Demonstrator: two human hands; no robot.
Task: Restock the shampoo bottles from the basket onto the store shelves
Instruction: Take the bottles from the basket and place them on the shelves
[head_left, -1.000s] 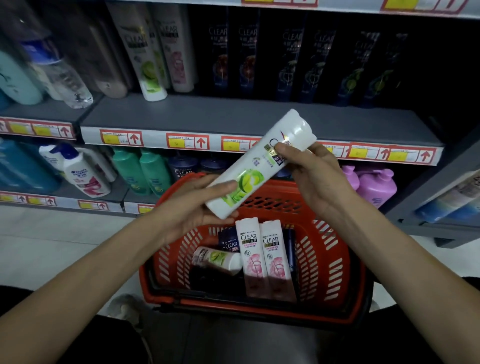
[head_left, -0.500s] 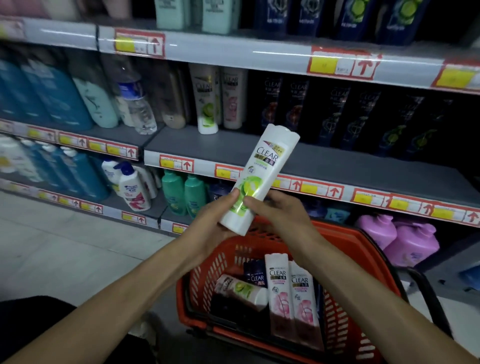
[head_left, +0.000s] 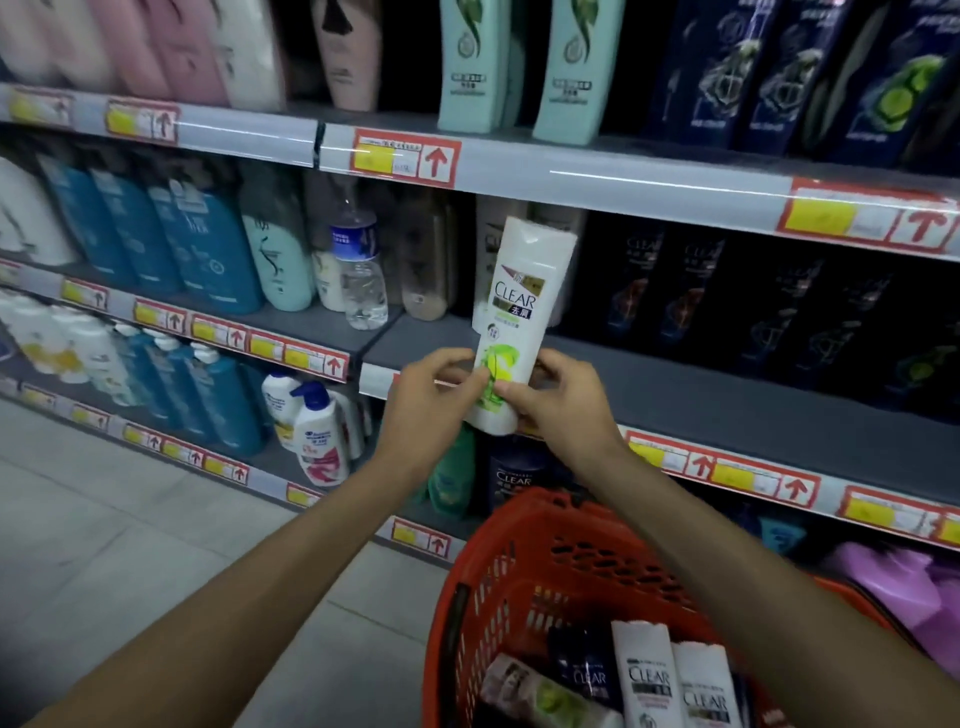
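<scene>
1. the white shampoo bottle (head_left: 519, 312) is held almost upright in front of the grey middle shelf (head_left: 727, 395), with its lower end level with that shelf's front edge.
2. its lower part is gripped from both sides: the left hand (head_left: 431, 405) is curled round the left edge and the right hand (head_left: 561, 410) round the right edge, with both thumbs laid on the front.
3. the bottle is seen as a flat white body with "clear" in dark letters, a black band beneath and a green motif lower down, partly covered by the thumbs.
4. a row of dark bottles (head_left: 675, 291) is stood at the back of the middle shelf, and a clear water bottle (head_left: 361, 275) is stood to the left.
5. a red basket (head_left: 498, 571) is placed below the hands; two white bottles with pink labels (head_left: 644, 680), a dark bottle (head_left: 587, 670) and a white-and-green bottle (head_left: 545, 696) lying on its side are held in it.
6. red and yellow price labels (head_left: 405, 158) are fixed along the shelf edges, teal bottles (head_left: 470, 62) are ranged on the shelf above, and a pale tiled floor (head_left: 130, 545) is seen at the left.
</scene>
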